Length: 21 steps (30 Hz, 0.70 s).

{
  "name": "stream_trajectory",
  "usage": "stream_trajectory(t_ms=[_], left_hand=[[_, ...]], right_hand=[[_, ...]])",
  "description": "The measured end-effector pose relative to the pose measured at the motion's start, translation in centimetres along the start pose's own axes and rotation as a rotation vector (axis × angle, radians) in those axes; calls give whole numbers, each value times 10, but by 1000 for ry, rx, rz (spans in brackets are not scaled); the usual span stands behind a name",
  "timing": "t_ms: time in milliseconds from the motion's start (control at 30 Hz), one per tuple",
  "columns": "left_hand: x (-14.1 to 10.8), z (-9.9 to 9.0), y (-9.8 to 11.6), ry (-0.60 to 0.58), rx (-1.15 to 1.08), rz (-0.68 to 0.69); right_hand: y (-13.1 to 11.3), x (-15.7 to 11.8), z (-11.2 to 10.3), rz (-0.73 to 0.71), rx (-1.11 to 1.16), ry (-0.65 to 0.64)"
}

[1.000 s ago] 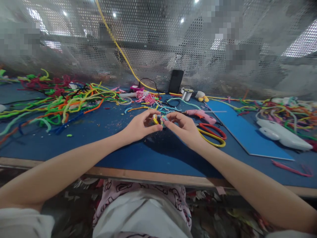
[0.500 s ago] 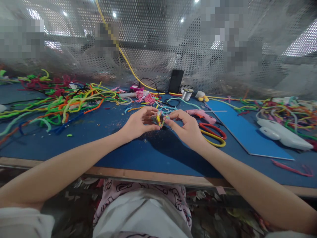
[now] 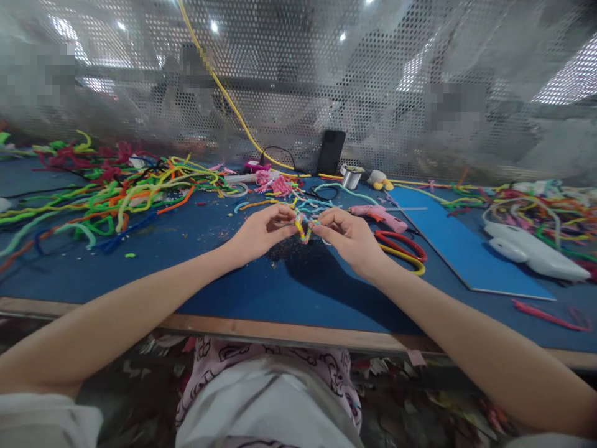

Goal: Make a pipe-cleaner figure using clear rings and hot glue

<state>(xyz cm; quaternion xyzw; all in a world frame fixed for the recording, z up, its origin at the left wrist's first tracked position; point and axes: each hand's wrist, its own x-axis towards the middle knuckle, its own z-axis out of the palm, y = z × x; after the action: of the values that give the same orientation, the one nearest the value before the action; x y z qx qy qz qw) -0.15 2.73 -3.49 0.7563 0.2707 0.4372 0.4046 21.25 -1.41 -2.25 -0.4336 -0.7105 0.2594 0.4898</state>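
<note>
Between my hands is a small loop of twisted fuzzy pipe cleaner (image 3: 303, 234) in yellow, blue and pink, held just above the blue tabletop. My left hand (image 3: 265, 231) pinches its left side between thumb and fingers. On the other side, my right hand (image 3: 347, 236) grips the right end the same way. The loop's lower part dips to a point between the fingertips. Behind my hands lie blue and orange pipe cleaner pieces (image 3: 261, 204). A pink hot glue gun (image 3: 380, 216) rests just beyond my right hand, near red-handled and yellow-handled scissors (image 3: 405, 244).
A tangle of coloured pipe cleaners (image 3: 121, 193) covers the left of the table. At right are a blue board (image 3: 461, 249), a white device (image 3: 536, 252) and more pipe cleaners (image 3: 522, 208). A phone (image 3: 331, 152) leans against the perforated screen, beside a metal spool (image 3: 352, 178).
The pipe cleaner loop has turned and spread into a more pointed V shape. My left fingers have drawn closer together on its edge; my right hand has barely moved.
</note>
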Motion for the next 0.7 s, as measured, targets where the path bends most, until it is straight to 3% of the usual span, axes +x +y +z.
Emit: stream_trajectory(t_ms=[467,700], left_hand=[[-4,-6,7,81,239,165],[-6,-7,15,53,411,258]], right_hand=[[-9,-3,1,-163,-207,-11],[-11,-6,5,-205,-222,22]])
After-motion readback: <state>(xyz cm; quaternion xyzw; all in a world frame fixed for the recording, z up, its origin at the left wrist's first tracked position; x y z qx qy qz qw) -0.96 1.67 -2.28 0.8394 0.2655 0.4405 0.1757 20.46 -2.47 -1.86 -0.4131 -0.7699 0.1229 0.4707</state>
